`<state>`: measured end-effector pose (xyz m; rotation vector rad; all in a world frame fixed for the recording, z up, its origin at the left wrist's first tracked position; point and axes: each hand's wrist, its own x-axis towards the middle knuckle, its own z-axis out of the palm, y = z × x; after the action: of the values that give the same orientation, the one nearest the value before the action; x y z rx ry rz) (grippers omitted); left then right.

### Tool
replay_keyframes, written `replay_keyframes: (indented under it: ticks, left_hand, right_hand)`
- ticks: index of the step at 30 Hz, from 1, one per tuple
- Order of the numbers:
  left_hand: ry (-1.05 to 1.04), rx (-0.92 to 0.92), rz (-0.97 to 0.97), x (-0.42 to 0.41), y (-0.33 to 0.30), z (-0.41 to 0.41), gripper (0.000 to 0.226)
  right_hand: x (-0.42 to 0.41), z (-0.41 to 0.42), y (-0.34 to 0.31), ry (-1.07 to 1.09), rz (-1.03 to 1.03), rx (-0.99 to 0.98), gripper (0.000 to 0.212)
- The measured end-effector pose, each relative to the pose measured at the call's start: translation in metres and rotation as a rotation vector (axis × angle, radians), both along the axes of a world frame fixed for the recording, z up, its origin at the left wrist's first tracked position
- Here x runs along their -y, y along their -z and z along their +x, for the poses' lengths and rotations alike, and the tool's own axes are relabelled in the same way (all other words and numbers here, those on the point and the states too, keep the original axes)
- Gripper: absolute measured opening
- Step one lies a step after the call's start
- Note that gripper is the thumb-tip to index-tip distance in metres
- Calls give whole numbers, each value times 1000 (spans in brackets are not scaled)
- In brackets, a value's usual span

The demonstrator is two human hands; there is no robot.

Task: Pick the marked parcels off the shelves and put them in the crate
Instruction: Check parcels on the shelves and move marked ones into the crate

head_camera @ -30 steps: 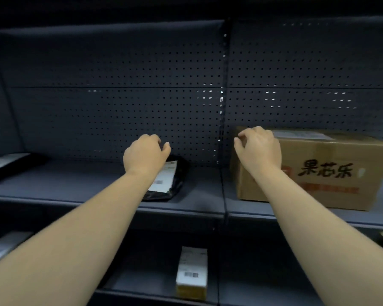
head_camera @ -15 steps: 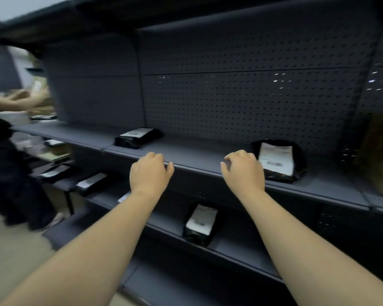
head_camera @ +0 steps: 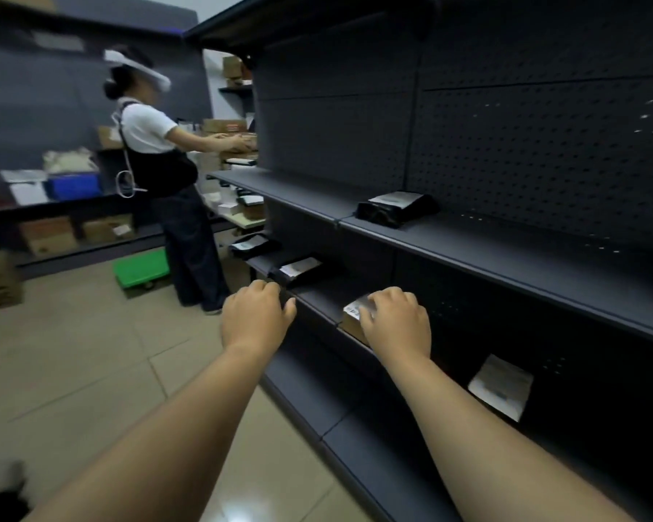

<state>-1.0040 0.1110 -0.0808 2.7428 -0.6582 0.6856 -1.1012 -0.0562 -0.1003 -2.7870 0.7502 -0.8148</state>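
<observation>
Our left hand (head_camera: 255,320) hovers loosely curled, its grip holding nothing, before the shelf (head_camera: 506,261); our right hand (head_camera: 396,325), likewise released, hangs over a small brown parcel (head_camera: 351,318).

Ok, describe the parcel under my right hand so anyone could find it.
On the dark shelving, go to the second shelf down, near its front edge. The small brown box under the right hand is cardboard with a white label; neighbouring parcels are black bags.

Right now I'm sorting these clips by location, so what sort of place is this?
Most likely a parcel stockroom or warehouse: dark pegboard-backed shelving holds black labelled parcel bags, cardboard boxes fill the far racks, and another person is picking stock.
</observation>
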Motion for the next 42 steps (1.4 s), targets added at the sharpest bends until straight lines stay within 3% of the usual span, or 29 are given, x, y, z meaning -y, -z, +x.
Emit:
replay_keyframes:
  ticks: [16,33,42]
  left_hand:
    - [-200,-42,50,-40,31,210,38]
    - [-242,-73,109,-53,46,419,36]
    - [-128,-49,169,-101,50,543,30]
  right_hand:
    - [-38,248,38,-246,100,-111,37]
    - [-41,467,47,-228,83,-166,33]
    - [-91,573,59,-106,114,-152,34]
